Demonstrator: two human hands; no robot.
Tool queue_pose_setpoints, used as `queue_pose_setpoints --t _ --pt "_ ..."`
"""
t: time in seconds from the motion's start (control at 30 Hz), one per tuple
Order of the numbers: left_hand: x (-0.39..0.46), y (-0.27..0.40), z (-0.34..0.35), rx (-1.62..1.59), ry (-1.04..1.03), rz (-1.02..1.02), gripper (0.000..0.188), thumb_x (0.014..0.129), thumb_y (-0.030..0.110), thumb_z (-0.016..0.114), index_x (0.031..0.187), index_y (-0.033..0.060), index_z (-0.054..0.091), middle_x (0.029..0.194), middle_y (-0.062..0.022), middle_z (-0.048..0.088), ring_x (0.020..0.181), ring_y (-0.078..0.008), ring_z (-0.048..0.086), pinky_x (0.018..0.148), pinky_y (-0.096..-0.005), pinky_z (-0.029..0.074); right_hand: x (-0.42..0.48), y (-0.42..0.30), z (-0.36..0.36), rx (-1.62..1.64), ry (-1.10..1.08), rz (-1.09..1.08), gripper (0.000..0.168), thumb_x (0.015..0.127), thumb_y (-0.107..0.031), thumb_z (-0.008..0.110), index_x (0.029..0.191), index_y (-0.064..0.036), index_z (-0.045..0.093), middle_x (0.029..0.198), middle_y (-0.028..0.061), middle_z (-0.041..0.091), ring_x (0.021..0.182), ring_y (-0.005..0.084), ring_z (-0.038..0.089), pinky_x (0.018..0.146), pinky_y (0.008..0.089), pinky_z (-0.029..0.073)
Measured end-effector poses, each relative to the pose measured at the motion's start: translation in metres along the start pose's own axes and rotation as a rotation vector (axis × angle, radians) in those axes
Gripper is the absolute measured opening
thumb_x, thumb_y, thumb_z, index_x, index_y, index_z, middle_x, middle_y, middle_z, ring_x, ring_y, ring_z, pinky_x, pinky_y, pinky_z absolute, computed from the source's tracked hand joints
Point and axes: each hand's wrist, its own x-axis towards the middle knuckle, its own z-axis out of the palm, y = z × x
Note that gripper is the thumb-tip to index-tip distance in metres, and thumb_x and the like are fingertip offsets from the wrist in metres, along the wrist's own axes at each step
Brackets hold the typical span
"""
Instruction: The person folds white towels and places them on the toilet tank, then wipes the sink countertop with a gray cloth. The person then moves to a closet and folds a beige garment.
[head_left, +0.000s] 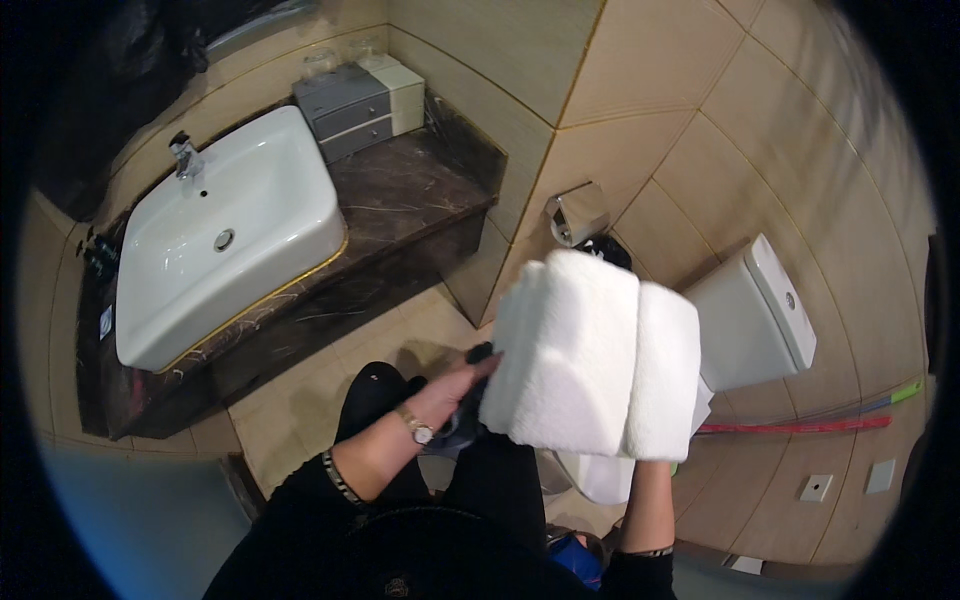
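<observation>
A thick stack of folded white towels (577, 360) is held up in front of me, high above the floor. My left hand (469, 375) is at the stack's left side, its fingers touching the towels and partly hidden. A small black thing shows beside those fingers; what it is cannot be made out. My right forearm (649, 502) reaches up beneath the stack's near right edge, and the towels hide that hand. Below and behind the towels stands a white toilet, with its cistern (742, 322) to the right and part of its bowl (600, 476) showing.
A white washbasin (225, 240) with a chrome tap (184, 156) sits on a dark marble counter (405, 180) at left. Grey drawer boxes (352, 112) stand beside it. A metal toilet-paper holder (579, 214) juts from the wall. Red and grey poles (802, 425) lean at right.
</observation>
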Motion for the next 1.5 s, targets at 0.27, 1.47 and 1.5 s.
queue_pose_setpoints --t 0.27,1.47,1.5 --pt "-0.071 0.109 -0.044 -0.132 0.129 0.209 0.046 0.093 0.029 0.053 0.128 0.0 0.049 0.12 -0.0126 0.057 0.106 -0.0177 0.057 0.089 -0.0295 0.047 0.079 -0.025 0.196 -0.097 -0.401 0.069 0.058 0.087 -0.057 0.047 0.12 -0.01 0.055 0.114 0.0061 0.061 0.086 0.0128 0.058 0.062 0.0268 0.044" --pt "0.002 0.08 -0.171 -0.801 0.193 0.292 0.034 0.087 0.006 0.044 0.12 -0.0013 0.05 0.112 -0.0178 0.059 0.104 -0.0326 0.057 0.089 -0.0454 0.047 0.22 0.009 0.419 -0.364 -0.645 0.301 0.058 0.087 -0.056 0.047 0.119 -0.009 0.056 0.115 0.0064 0.061 0.089 0.0129 0.058 0.065 0.0277 0.045" --pt "-0.007 0.077 -0.166 -0.802 0.118 0.171 0.034 0.086 0.004 0.042 0.119 -0.0026 0.05 0.111 -0.0199 0.059 0.101 -0.0333 0.058 0.088 -0.0456 0.048 0.221 0.01 0.419 -0.368 -0.646 0.303 0.058 0.087 -0.056 0.047 0.119 -0.009 0.056 0.115 0.0064 0.061 0.089 0.0129 0.058 0.065 0.0277 0.045"
